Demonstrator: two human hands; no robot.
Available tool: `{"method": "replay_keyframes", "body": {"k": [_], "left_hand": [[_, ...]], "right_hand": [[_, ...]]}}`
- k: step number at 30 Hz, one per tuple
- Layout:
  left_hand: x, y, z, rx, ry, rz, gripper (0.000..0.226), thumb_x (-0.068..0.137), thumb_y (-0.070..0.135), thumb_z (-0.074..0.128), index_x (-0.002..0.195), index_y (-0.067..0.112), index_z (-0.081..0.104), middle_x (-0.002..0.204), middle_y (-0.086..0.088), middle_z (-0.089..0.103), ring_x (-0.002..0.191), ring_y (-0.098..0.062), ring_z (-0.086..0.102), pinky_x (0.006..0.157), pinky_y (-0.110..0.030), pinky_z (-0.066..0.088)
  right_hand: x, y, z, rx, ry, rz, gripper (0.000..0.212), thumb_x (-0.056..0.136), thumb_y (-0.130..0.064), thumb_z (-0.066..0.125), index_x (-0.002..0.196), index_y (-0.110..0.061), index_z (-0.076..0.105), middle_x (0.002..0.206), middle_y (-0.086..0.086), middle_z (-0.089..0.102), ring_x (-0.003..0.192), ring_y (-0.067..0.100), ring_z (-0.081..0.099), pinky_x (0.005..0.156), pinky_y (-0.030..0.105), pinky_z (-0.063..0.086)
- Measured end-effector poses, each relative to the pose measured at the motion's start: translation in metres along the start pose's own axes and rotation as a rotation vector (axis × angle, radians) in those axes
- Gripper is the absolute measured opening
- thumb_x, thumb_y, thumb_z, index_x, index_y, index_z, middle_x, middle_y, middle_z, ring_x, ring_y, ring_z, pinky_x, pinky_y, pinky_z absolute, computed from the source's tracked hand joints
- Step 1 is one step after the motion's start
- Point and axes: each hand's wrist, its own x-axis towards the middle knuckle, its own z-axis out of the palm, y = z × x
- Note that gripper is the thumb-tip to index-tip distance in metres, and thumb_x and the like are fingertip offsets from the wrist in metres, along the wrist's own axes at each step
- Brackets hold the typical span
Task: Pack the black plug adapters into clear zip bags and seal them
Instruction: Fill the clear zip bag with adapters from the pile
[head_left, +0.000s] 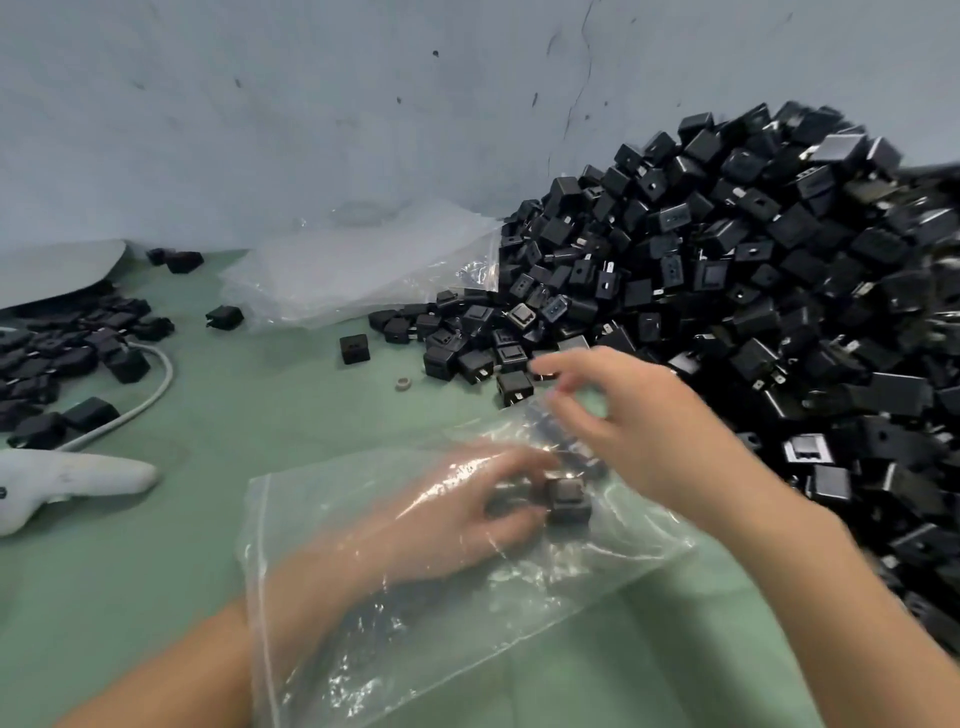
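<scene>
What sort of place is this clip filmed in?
Probably a small packing workshop: a huge heap of black adapters against the wall, a stack of empty clear bags beside it, and a zip bag holding adapters on the green table.

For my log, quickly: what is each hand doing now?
Left hand: inside the zip bag, gripping adapters.
Right hand: blurred, cannot be told.
</scene>
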Motion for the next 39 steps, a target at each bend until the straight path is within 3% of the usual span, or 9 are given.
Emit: {"method": "replay_keyframes", "body": {"k": [3, 6, 12, 16, 20, 29, 34, 37, 39], "left_hand": [[0.026, 0.019, -0.010, 0.131, -0.012, -0.005, 0.033, 0.096, 0.017, 0.063, 0.128, 0.013, 0.057, 0.124, 0.001, 0.064, 0.112, -0.011, 0.064, 0.098, -0.035, 0.053], [0.025, 0.022, -0.007, 0.181, -0.036, -0.061, 0.031, 0.093, 0.014, 0.068, 0.121, 0.004, 0.060, 0.116, -0.006, 0.065, 0.100, -0.023, 0.067, 0.091, -0.040, 0.055], [0.042, 0.028, -0.007, 0.210, -0.050, -0.133, 0.029, 0.086, 0.020, 0.076, 0.110, 0.009, 0.063, 0.105, -0.010, 0.065, 0.093, -0.025, 0.063, 0.083, -0.033, 0.051], [0.047, 0.026, -0.003, 0.344, -0.048, -0.200, 0.024, 0.090, 0.035, 0.070, 0.098, 0.016, 0.058, 0.086, 0.012, 0.055, 0.068, 0.004, 0.051, 0.064, -0.006, 0.043], [0.046, 0.023, 0.006, 0.325, 0.039, -0.266, 0.030, 0.091, 0.043, 0.068, 0.092, 0.017, 0.053, 0.083, 0.009, 0.052, 0.064, -0.003, 0.048, 0.056, -0.008, 0.037], [0.043, 0.035, 0.006, 0.445, 0.006, -0.039, 0.022, 0.101, 0.032, 0.054, 0.117, 0.017, 0.061, 0.083, 0.019, 0.039, 0.070, 0.021, 0.044, 0.069, -0.001, 0.036], [0.030, 0.033, -0.001, 0.427, 0.033, 0.039, 0.030, 0.102, 0.013, 0.053, 0.131, 0.008, 0.059, 0.100, 0.008, 0.050, 0.088, -0.004, 0.052, 0.080, -0.010, 0.039], [0.009, 0.024, -0.015, 0.535, 0.059, 0.087, 0.032, 0.104, 0.027, 0.051, 0.135, 0.021, 0.057, 0.117, 0.018, 0.055, 0.110, 0.012, 0.049, 0.097, -0.008, 0.036], [-0.008, 0.019, -0.024, 0.523, 0.004, 0.024, 0.035, 0.103, 0.046, 0.041, 0.136, 0.039, 0.051, 0.132, 0.027, 0.051, 0.126, 0.007, 0.046, 0.107, -0.022, 0.038]], "right_hand": [[-0.005, 0.043, -0.009, -0.092, -0.131, 0.241, 0.037, 0.099, -0.024, 0.052, 0.126, -0.048, 0.059, 0.106, -0.019, 0.067, 0.060, 0.001, 0.062, 0.062, 0.025, 0.050], [-0.009, 0.062, -0.001, -0.103, -0.258, 0.326, 0.039, 0.100, -0.021, 0.051, 0.135, -0.040, 0.056, 0.104, -0.019, 0.064, 0.058, -0.005, 0.062, 0.053, 0.014, 0.042], [-0.005, 0.067, 0.002, -0.074, -0.270, 0.345, 0.025, 0.099, -0.030, 0.053, 0.121, -0.035, 0.065, 0.093, -0.014, 0.068, 0.051, -0.004, 0.061, 0.053, 0.015, 0.042], [-0.007, 0.066, 0.001, -0.032, -0.267, 0.358, 0.019, 0.097, -0.036, 0.057, 0.114, -0.036, 0.068, 0.093, -0.014, 0.067, 0.051, 0.003, 0.064, 0.055, 0.018, 0.046], [-0.011, 0.069, -0.009, 0.045, -0.285, 0.388, 0.028, 0.093, -0.048, 0.063, 0.118, -0.036, 0.065, 0.099, -0.011, 0.064, 0.051, 0.005, 0.065, 0.065, 0.027, 0.053], [-0.017, 0.066, -0.017, 0.087, -0.418, 0.417, 0.050, 0.085, -0.047, 0.075, 0.130, -0.040, 0.055, 0.104, -0.014, 0.062, 0.053, 0.000, 0.061, 0.044, 0.010, 0.036], [-0.018, 0.062, -0.018, -0.002, -0.387, 0.397, 0.039, 0.092, -0.046, 0.068, 0.128, -0.037, 0.057, 0.097, -0.013, 0.061, 0.051, -0.003, 0.060, 0.050, 0.012, 0.036], [-0.020, 0.061, -0.017, -0.040, -0.378, 0.370, 0.040, 0.097, -0.044, 0.060, 0.136, -0.033, 0.055, 0.095, -0.012, 0.059, 0.050, -0.005, 0.058, 0.048, 0.010, 0.037], [-0.020, 0.059, -0.017, -0.033, -0.385, 0.361, 0.045, 0.096, -0.049, 0.059, 0.138, -0.035, 0.053, 0.097, -0.011, 0.060, 0.051, -0.009, 0.056, 0.048, 0.010, 0.038]]}}
